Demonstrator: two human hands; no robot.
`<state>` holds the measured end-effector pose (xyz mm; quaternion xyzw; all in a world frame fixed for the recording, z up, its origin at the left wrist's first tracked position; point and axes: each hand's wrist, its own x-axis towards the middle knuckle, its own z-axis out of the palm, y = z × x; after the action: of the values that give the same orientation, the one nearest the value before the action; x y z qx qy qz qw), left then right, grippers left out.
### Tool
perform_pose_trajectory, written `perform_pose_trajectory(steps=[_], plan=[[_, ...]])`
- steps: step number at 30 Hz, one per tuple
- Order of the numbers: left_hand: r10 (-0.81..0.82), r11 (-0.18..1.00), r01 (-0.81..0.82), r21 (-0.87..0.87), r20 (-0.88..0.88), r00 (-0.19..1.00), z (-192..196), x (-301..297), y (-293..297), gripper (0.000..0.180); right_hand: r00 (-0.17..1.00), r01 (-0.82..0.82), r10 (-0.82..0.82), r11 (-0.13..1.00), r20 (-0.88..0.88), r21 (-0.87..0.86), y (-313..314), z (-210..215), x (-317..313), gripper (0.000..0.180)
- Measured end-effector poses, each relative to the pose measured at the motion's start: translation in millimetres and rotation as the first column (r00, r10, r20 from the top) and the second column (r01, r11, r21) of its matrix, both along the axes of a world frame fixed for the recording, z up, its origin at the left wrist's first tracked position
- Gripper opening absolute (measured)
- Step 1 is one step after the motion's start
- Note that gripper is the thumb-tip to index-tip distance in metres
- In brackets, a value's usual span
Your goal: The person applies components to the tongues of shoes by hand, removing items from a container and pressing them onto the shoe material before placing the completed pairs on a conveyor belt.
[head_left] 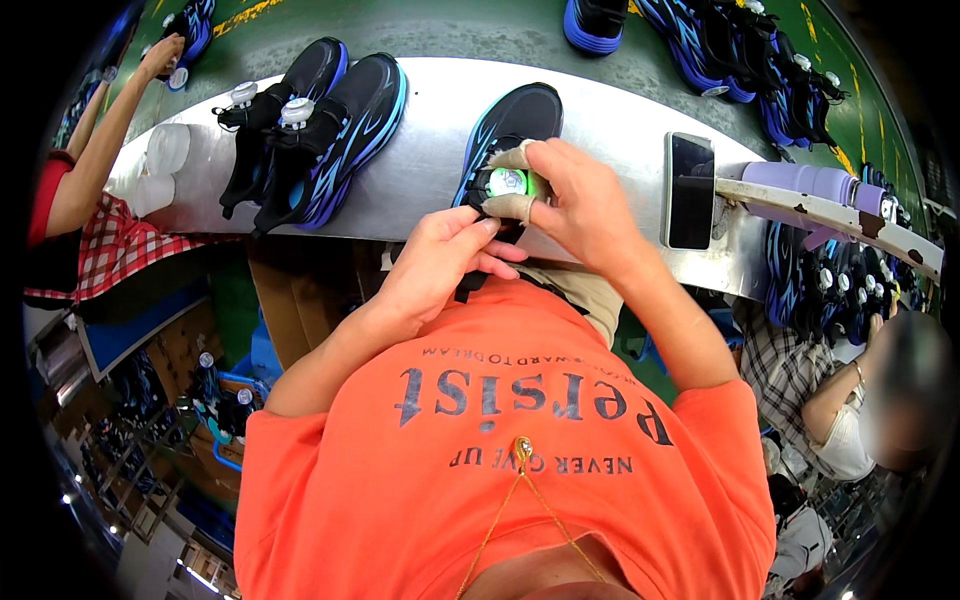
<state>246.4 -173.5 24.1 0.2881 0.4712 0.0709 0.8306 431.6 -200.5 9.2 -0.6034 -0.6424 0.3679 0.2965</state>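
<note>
A black running shoe point(520, 110) with blue and purple sole edges lies on the metal bench in front of me, toe pointing away. On its upper sits a round dial point(507, 181) glowing green. My right hand point(580, 200) grips this dial between thumb and forefinger, both wearing pale finger covers. Beside the shoe's heel end is my left hand point(435, 265), thumb and forefinger pinched together and the other fingers loosely extended. What the pinch holds, if anything, is too small to tell. My hands hide much of the shoe's heel.
A finished-looking pair of similar shoes point(335, 150) stands to the left, near clear plastic cups point(165, 150). A phone point(690, 190) and lilac bottle point(800, 187) lie right, by a worn metal bar point(830, 215). More shoes point(700, 45) line the far side. Co-workers sit at both sides.
</note>
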Motion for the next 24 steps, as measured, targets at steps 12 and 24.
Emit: perform_pose_trajectory(steps=[12, 24], plan=[[0.089, 0.996, -0.089, -0.018, 0.052, 0.995, 0.6, 7.8, -7.1, 0.027, 0.991, 0.116, -0.123, 0.985, 0.05, 0.127, -6.3, -0.6, -16.3, 0.024], [0.133, 0.987, -0.128, -0.092, 0.043, 0.99, 10.6, -4.8, -2.0, 0.029, 0.977, 0.163, -0.187, 0.965, -0.1, -0.207, 11.4, -1.5, 36.0, 0.022]])
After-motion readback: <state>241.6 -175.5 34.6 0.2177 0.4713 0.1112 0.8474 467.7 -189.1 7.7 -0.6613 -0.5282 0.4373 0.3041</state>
